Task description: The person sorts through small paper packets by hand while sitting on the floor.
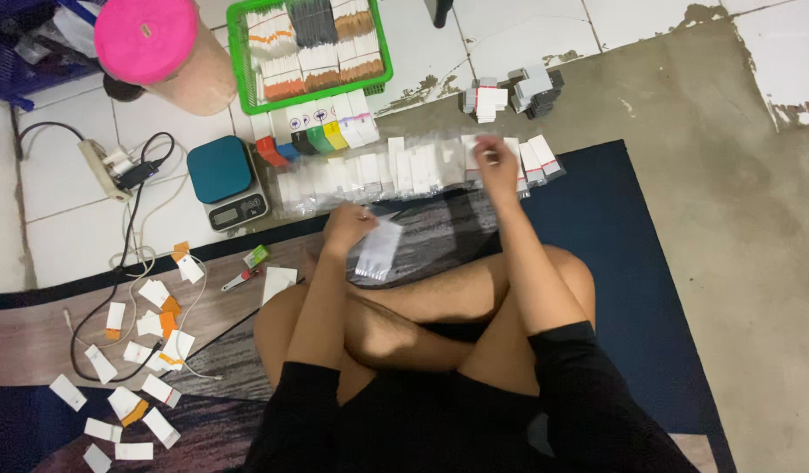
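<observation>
White packet (pixel 377 249) pinched in left hand (pixel 348 226); right hand (pixel 495 163), fingers seemingly closed on something small, at the packet row (pixel 404 172) by the mat edge (pixel 597 149).

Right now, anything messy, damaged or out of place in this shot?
Yes. Loose white and orange slips lie scattered at all angles on the mat by the person's left knee, unlike the tidy row of packets ahead. The floor tiles are chipped and stained along the bare concrete. The left hand holds a clear bag; the right hand reaches the row.

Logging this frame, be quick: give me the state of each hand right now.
Left hand: closed on a small clear plastic bag.
Right hand: fingers pinched at the row of white packets; grip blurred, cannot be told.
</observation>
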